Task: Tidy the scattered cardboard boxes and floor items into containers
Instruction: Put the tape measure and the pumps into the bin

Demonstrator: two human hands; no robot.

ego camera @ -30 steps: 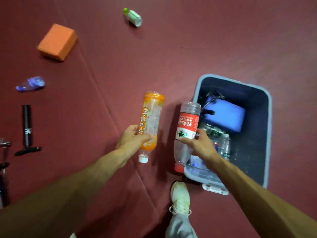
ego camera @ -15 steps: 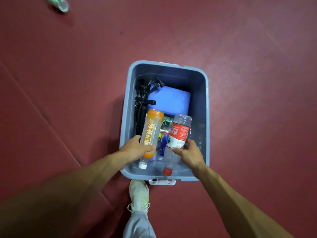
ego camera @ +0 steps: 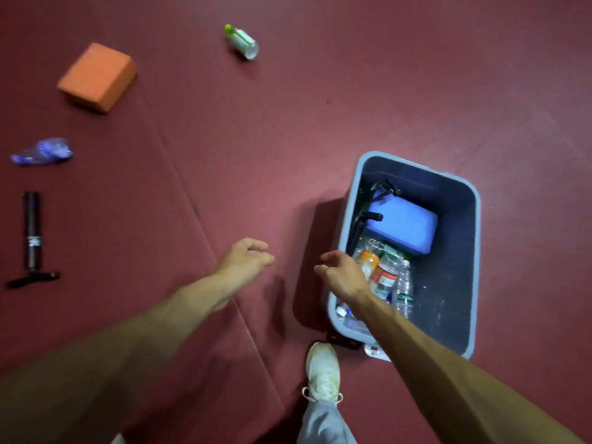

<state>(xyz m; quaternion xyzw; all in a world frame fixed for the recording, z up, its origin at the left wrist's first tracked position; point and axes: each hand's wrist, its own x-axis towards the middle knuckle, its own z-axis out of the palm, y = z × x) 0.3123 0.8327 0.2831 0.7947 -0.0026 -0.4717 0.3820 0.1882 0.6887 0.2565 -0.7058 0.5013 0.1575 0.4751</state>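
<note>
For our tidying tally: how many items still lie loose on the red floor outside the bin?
4: an orange block far left, green-capped bottle top centre, crushed blue bottle left, black pump left edge. More may lie beyond the frame.

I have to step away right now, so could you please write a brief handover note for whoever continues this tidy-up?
Left hand: empty, fingers loosely curled, above the floor beside the bin.
Right hand: empty, open, at the bin's near left rim.
Grey bin: holds the orange-capped bottle, the red-label bottle, a clear bottle, a blue block and black items.
Done: both bottles are in the bin.
Left on the floor: orange block, green-capped bottle, crushed blue bottle, black pump.
</note>
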